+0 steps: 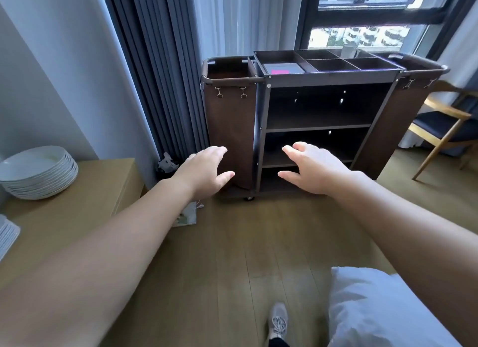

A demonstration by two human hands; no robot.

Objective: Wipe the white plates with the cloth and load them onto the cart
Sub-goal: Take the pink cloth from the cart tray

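Observation:
A stack of several white plates (38, 172) stands on the wooden desk (77, 212) at the left. The dark brown cart (318, 80) with open shelves and a divided top tray stands by the window ahead. Both arms reach forward over the floor. My left hand (207, 169) is held out with relaxed fingers in front of the cart's left fabric bag and holds nothing. My right hand (310, 167) is spread in front of the lower shelves, also with nothing in it. No cloth shows in view.
A wooden chair (445, 129) stands right of the cart. A white pillow (382, 308) lies at the lower right. A paper bag (187, 216) leans on the floor by the desk. Grey curtains (155, 75) hang behind. More white ware (6, 234) sits at the desk's left edge.

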